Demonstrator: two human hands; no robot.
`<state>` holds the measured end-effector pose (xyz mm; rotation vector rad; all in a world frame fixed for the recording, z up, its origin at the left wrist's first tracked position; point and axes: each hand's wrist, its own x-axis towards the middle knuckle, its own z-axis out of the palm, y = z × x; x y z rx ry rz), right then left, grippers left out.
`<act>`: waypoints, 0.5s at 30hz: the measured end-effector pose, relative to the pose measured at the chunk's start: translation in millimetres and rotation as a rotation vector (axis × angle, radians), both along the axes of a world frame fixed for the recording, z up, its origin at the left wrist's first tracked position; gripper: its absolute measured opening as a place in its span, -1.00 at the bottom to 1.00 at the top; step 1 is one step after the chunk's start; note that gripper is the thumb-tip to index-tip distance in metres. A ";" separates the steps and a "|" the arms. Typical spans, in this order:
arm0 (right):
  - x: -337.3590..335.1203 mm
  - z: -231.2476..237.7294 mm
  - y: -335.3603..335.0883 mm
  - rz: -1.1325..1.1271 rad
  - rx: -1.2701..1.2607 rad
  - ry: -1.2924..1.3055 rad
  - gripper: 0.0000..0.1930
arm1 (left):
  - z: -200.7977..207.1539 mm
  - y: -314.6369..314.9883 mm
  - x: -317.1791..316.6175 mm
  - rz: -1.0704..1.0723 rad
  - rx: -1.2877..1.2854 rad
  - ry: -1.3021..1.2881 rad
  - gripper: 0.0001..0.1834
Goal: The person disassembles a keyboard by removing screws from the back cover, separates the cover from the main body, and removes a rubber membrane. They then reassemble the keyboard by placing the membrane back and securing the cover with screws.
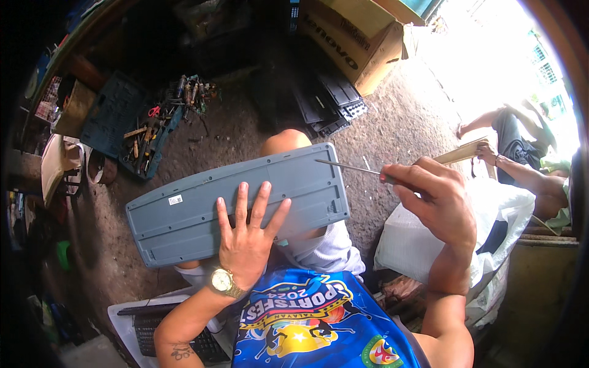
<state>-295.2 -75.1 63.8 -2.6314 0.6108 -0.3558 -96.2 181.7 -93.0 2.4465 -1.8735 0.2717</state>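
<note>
Two bare hands are at a grey keyboard that lies underside up across the lap, passing through the middle of the view with its long axis running from 8 toward 2 o'clock. The left hand, at 7 o'clock, lies palm down on it near its lower edge, fingers spread and grasping nothing. A gold watch circles that wrist. The right hand, at 3 o'clock, has its fingers closed round the handle of a screwdriver; the shaft points toward 9, its tip over the keyboard's far right corner. Whether the tip touches I cannot tell. A white label sits toward the keyboard's 9 o'clock end.

On the floor, an open toolbox stands at 10, tools in and beside it. Black panels lie stacked past 12, beside a carton at 1. A white sack sits at 4, a black keyboard between 7 and 8. Near 3, another person's hand holds a flat piece.
</note>
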 end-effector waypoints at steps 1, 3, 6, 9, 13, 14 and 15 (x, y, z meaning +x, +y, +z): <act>6.8 3.6 0.9 -0.003 0.026 -0.010 -0.76 | 1.4 -2.0 -1.0 0.009 0.019 0.001 -0.25; 19.8 11.3 3.5 -0.025 0.074 -0.043 -0.72 | 4.1 -7.1 -4.5 0.020 0.029 0.015 -0.27; 39.2 21.1 12.9 -0.092 0.121 -0.221 -0.67 | 14.5 -14.8 -9.2 0.024 0.027 0.077 -0.26; 59.2 15.3 30.6 -0.084 0.209 -0.581 -0.65 | 38.1 -15.8 -6.4 -0.003 0.041 0.256 -0.25; 77.9 10.4 39.8 0.085 0.032 -0.573 -0.64 | 78.7 -12.8 40.5 -0.086 -0.218 0.457 -0.42; 80.1 11.7 41.5 0.146 -0.028 -0.482 -0.64 | 83.1 -18.8 57.7 -0.098 -0.342 0.452 -0.49; 84.7 11.4 40.5 0.228 -0.076 -0.440 -0.64 | 85.9 -26.2 75.2 -0.123 -0.396 0.485 -0.56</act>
